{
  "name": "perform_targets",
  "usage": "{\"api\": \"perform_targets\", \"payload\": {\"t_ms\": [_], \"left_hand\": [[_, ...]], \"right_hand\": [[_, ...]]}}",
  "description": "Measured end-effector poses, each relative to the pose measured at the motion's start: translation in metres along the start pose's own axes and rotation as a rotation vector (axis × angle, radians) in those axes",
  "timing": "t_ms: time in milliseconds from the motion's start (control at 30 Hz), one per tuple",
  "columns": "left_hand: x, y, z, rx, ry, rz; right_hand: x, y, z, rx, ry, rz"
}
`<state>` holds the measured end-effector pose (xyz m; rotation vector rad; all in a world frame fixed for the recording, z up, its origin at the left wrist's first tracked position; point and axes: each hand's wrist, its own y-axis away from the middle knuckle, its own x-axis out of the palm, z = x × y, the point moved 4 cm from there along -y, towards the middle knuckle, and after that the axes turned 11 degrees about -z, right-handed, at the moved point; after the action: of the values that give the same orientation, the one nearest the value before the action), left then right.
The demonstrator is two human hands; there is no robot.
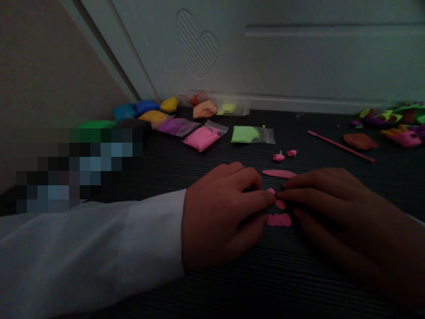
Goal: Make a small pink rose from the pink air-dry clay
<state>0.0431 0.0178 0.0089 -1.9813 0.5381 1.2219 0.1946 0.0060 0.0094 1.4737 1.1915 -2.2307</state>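
Small flattened pieces of pink modelling clay [280, 204] lie on the dark table between my hands. My left hand [226, 212] reaches in from the left, index fingertip touching a pink piece and thumb beside a wavy-edged pink clay strip [279, 220]. Its thumb and index finger are apart. From the right, my right hand [345, 217] has its fingers stretched out, the tips at the same small pieces. Behind the fingertips lies a long flat pink clay strip [278, 173]. Farther back sit two small pink clay buds [278, 157] with green bits.
Bags of pink clay [202, 137], light green clay [245, 134] and several other colours line the back left. A thin pink stick [341, 146] lies at the right beside a brown clay lump [360, 141] and colourful clay figures [403, 135]. A white panel [299, 62] rises behind.
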Motion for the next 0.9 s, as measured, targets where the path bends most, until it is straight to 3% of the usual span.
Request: {"api": "perform_targets", "payload": {"t_ms": [900], "left_hand": [[0.0003, 0.0005, 0.0000, 0.004, -0.016, 0.002]], "right_hand": [[0.0021, 0.0003, -0.0033, -0.088, 0.039, 0.010]]}}
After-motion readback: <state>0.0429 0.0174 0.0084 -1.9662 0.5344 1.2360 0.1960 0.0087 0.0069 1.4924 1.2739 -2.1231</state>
